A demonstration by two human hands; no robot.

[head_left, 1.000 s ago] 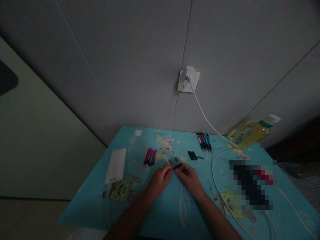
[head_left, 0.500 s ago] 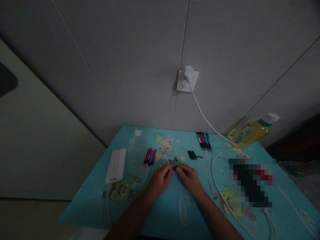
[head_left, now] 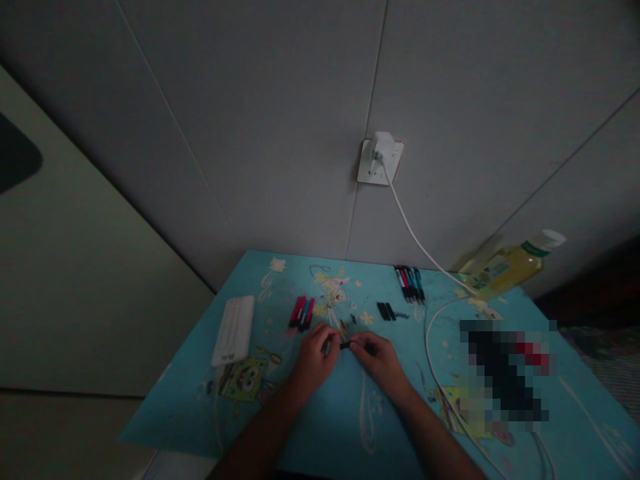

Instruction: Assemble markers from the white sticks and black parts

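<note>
My right hand (head_left: 377,353) pinches a short black pen part (head_left: 345,345) between thumb and fingers, over the middle of the table. Close on its left, my left hand (head_left: 316,350) is closed, fingertips curled together near the part's other end; what lies inside them is too dark to make out. Just beyond the hands lie thin pale pen refills (head_left: 332,316). Pink, blue and black pen barrels (head_left: 301,313) lie in a row beyond my left hand. Black tube-like pen pieces (head_left: 386,311) rest beyond my right hand, beside small dark springs (head_left: 401,315).
Several whole pens (head_left: 410,285) lie side by side near the wall. A white power bank (head_left: 234,331) is at the left. A bottle of yellow liquid (head_left: 513,268) stands at the back right. A white cable (head_left: 427,337) runs from the wall charger (head_left: 383,145) over the patterned tablecloth (head_left: 190,407).
My left fingers have drawn slightly left and lifted, showing more of the black part in my right fingers. The whole view has shifted a little.
</note>
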